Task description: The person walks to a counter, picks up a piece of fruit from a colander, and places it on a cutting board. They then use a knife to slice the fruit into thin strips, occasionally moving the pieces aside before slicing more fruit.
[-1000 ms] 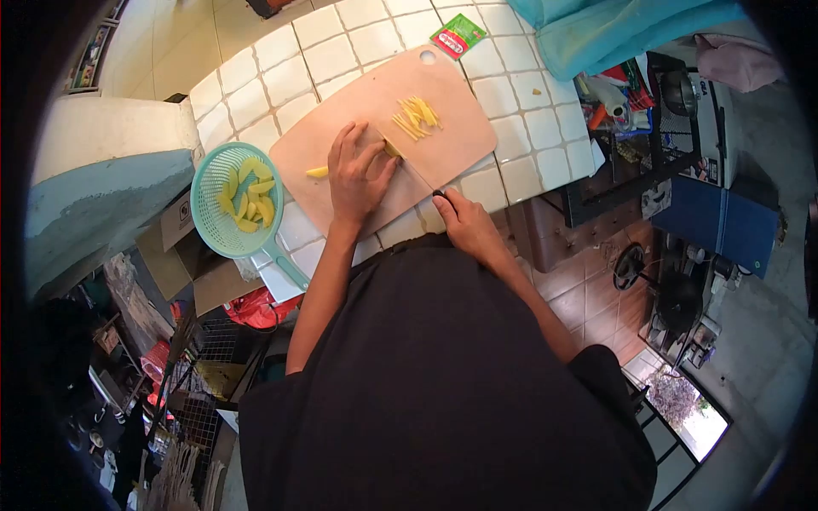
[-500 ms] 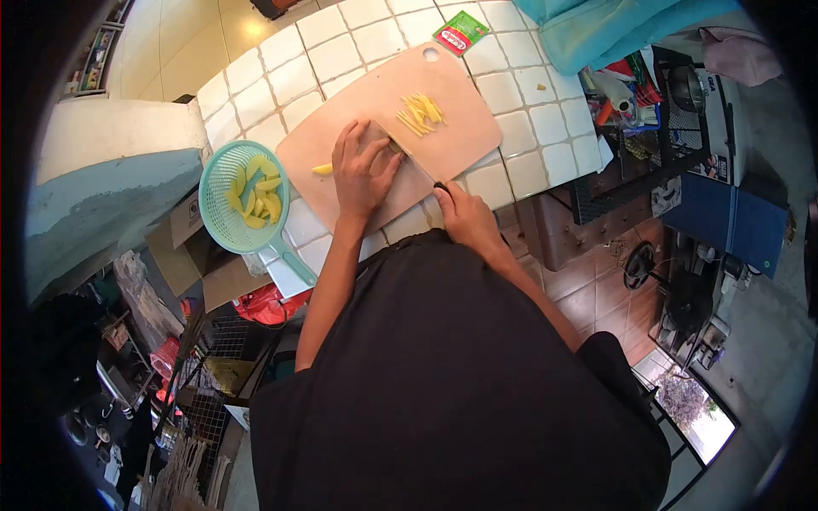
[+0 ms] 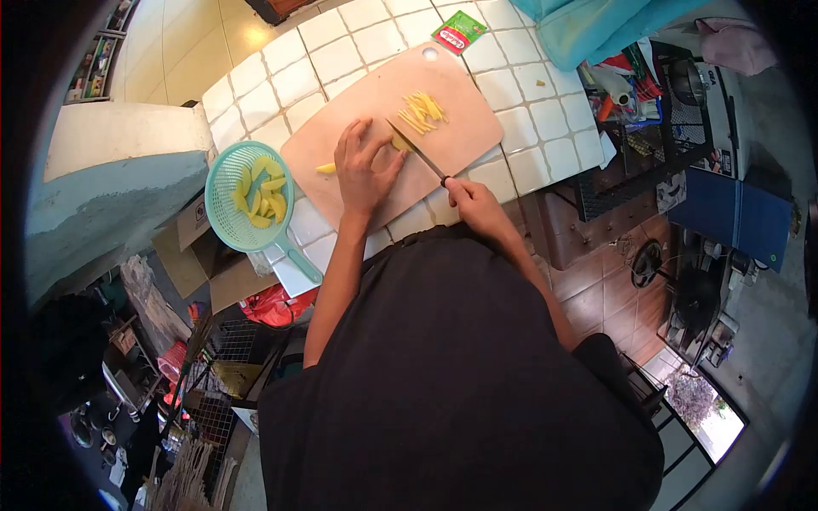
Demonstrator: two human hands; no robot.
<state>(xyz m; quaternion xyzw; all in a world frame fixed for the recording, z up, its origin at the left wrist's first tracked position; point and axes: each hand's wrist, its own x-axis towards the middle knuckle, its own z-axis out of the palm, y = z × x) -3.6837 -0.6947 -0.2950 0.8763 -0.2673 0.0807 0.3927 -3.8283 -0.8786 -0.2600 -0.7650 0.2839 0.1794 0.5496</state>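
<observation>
A pinkish cutting board (image 3: 464, 128) lies on the white tiled counter. My left hand (image 3: 365, 175) rests on it, fingers curled, with thumb and fingertips at a yellow wedge (image 3: 400, 142); the hand partly hides their contact. My right hand (image 3: 479, 207) grips the dark handle of a knife (image 3: 417, 155), whose blade slants across the board beside the wedge, its tip pointing away from me. Beyond the blade lies a small pile of thin yellow strips (image 3: 421, 112). Another yellow piece (image 3: 325, 169) sits left of my left hand.
A mint-green handled colander (image 3: 219, 223) with several yellow wedges (image 3: 266, 203) stands at the counter's left edge. A green and red packet (image 3: 458, 32) lies past the board. Turquoise cloth (image 3: 588, 30) covers the far right corner. A rack with utensils (image 3: 635, 111) stands right.
My right hand has shifted slightly right and away from me, and more of the knife's blade shows. My left hand keeps nearly the same place on the board. The view has shifted slightly.
</observation>
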